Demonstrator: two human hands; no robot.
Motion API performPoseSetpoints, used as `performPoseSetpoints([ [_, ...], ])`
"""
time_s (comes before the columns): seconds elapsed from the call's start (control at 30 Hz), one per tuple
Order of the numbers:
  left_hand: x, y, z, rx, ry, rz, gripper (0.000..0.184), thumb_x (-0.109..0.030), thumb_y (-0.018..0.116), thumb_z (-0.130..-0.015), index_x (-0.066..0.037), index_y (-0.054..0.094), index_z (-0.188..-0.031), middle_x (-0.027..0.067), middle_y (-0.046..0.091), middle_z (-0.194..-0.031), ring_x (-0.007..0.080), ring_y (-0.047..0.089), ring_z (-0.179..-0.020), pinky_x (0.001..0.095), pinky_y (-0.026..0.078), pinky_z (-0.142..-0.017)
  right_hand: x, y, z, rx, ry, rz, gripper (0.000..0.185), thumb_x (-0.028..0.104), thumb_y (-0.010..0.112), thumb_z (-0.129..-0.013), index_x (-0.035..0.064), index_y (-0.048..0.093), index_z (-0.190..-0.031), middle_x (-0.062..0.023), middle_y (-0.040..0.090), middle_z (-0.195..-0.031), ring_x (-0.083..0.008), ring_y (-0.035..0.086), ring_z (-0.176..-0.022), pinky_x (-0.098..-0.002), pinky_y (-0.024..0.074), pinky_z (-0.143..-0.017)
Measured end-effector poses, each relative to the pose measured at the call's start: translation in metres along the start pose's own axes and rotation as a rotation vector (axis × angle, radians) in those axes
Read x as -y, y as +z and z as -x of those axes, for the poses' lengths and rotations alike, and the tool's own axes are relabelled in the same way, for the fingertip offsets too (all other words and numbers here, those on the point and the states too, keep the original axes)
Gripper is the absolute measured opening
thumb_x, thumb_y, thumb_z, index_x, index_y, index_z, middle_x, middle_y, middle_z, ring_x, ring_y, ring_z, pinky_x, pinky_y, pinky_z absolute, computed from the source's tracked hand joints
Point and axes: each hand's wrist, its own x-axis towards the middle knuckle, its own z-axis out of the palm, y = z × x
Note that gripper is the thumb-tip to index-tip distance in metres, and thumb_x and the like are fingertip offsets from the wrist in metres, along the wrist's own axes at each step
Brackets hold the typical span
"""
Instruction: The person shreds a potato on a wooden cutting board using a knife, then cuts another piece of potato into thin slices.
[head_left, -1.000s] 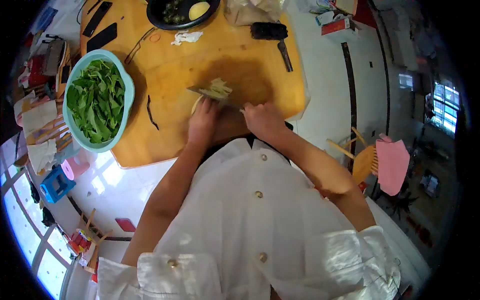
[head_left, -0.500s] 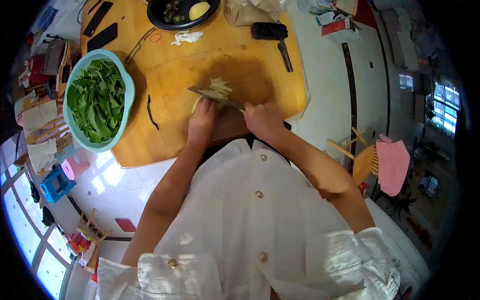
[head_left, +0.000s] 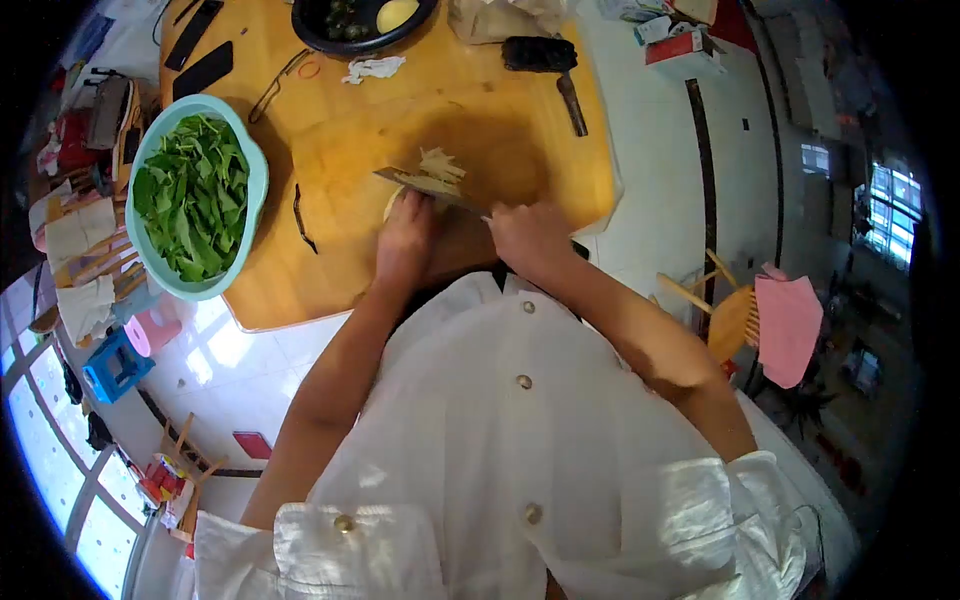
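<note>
My right hand (head_left: pixel 530 238) is closed around the handle of a kitchen knife (head_left: pixel 432 187), whose blade points left across the wooden surface. Under my left hand (head_left: pixel 406 232), curled fingers press down a pale yellow piece of vegetable (head_left: pixel 391 204), possibly potato, mostly covered by the fingers. The blade lies right against those fingertips. Thin pale shreds (head_left: pixel 441 164) sit in a small heap just beyond the blade.
On the wooden table (head_left: pixel 350 130), a light-blue basin (head_left: pixel 262 180) of green leaves stands at left. A dark bowl (head_left: pixel 318 42) with a peeled yellow vegetable is at the back. A black brush-like object (head_left: pixel 540 55), white tissue (head_left: pixel 373 69) and a black strip (head_left: pixel 301 220) lie around.
The knife blade shows a little more of its flat side, still beside my left fingers. Both hands stay in nearly the same place; the view has shifted slightly.
</note>
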Motion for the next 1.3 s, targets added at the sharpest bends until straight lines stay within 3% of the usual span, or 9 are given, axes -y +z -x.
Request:
performPoseSetpoints([
  [0.07,0.008,0.005,-0.006,-0.042,0.081,-0.014,0.036,-0.008,0.062,-0.078,-0.003,0.057,-0.113,0.0130,0.053,-0.122,0.0307,0.055,-0.109,0.0375,0.054,-0.076,-0.003,0.008,-0.009,0.023,0.053,0.059,0.024,0.024,0.054,-0.089,0.0059,0.063,-0.077,-0.0177,0.065,-0.064,-0.0325,0.066,-0.060,-0.0453,0.0504,-0.057],
  [0.17,-0.003,-0.009,-0.008,0.045,0.012,0.008,0.036,-0.008,0.063,-0.078,-0.003,0.058,-0.113,0.0125,0.052,-0.122,0.0310,0.053,-0.111,0.0383,0.053,-0.079,-0.010,0.020,-0.010,-0.053,0.009,0.074,0.024,0.026,0.057,-0.089,0.0075,0.060,-0.074,-0.0143,0.063,-0.059,-0.0315,0.063,-0.054,-0.0441,0.0482,-0.056],
  [0.37,0.002,-0.012,-0.006,0.028,0.075,0.033,0.032,-0.007,0.059,-0.080,-0.004,0.058,-0.111,0.0115,0.052,-0.120,0.0318,0.052,-0.112,0.0404,0.050,-0.088,-0.011,0.019,-0.008,-0.090,-0.032,0.008,0.023,0.026,0.058,-0.089,0.0075,0.059,-0.075,-0.0124,0.061,-0.057,-0.0286,0.061,-0.052,-0.0421,0.0456,-0.058],
  [0.5,-0.008,-0.019,-0.008,0.136,-0.066,0.014,0.029,-0.006,0.058,-0.080,-0.003,0.059,-0.109,0.0119,0.054,-0.118,0.0314,0.052,-0.113,0.0399,0.050,-0.087,-0.008,0.015,-0.003,-0.187,-0.141,0.057,0.023,0.025,0.059,-0.088,0.0076,0.058,-0.074,-0.0107,0.059,-0.055,-0.0273,0.059,-0.052,-0.0390,0.0430,-0.060],
  [0.77,-0.002,-0.011,-0.005,0.001,0.076,-0.052,0.022,-0.006,0.056,-0.081,-0.003,0.061,-0.102,0.0119,0.056,-0.112,0.0298,0.053,-0.110,0.0367,0.052,-0.083,-0.001,0.003,-0.001,-0.095,-0.115,0.095,0.019,0.022,0.059,-0.085,0.0084,0.058,-0.072,-0.0109,0.059,-0.056,-0.0282,0.059,-0.054,-0.0406,0.0428,-0.059],
  [1.0,-0.002,-0.015,-0.007,0.076,0.041,-0.058,0.025,-0.007,0.057,-0.081,-0.003,0.061,-0.105,0.0112,0.055,-0.116,0.0290,0.053,-0.113,0.0359,0.052,-0.085,-0.004,0.003,-0.003,-0.157,-0.185,0.060,0.021,0.024,0.059,-0.085,0.0083,0.057,-0.071,-0.0116,0.058,-0.053,-0.0323,0.058,-0.051,-0.0430,0.0433,-0.057],
  [1.1,-0.004,-0.012,-0.005,-0.031,0.089,-0.067,0.027,-0.006,0.056,-0.080,-0.003,0.060,-0.107,0.0114,0.055,-0.112,0.0290,0.053,-0.111,0.0358,0.052,-0.084,-0.001,0.005,-0.003,-0.146,-0.139,0.079,0.021,0.024,0.059,-0.086,0.0083,0.057,-0.072,-0.0124,0.058,-0.054,-0.0305,0.058,-0.052,-0.0418,0.0433,-0.057],
  [1.17,-0.002,-0.013,-0.007,-0.009,0.079,-0.057,0.029,-0.005,0.056,-0.079,-0.002,0.060,-0.107,0.0119,0.055,-0.111,0.0293,0.054,-0.111,0.0362,0.052,-0.084,-0.005,0.021,-0.015,-0.065,-0.117,0.084,0.021,0.024,0.058,-0.088,0.0080,0.056,-0.073,-0.0117,0.058,-0.053,-0.0290,0.058,-0.051,-0.0410,0.0428,-0.057],
  [1.3,-0.001,-0.014,-0.010,0.060,0.033,-0.016,0.030,-0.004,0.055,-0.078,-0.002,0.060,-0.108,0.0123,0.055,-0.112,0.0300,0.053,-0.112,0.0370,0.051,-0.084,-0.006,0.005,-0.009,-0.131,-0.193,0.039,0.021,0.023,0.057,-0.089,0.0077,0.056,-0.074,-0.0108,0.058,-0.051,-0.0282,0.058,-0.048,-0.0401,0.0429,-0.056],
])
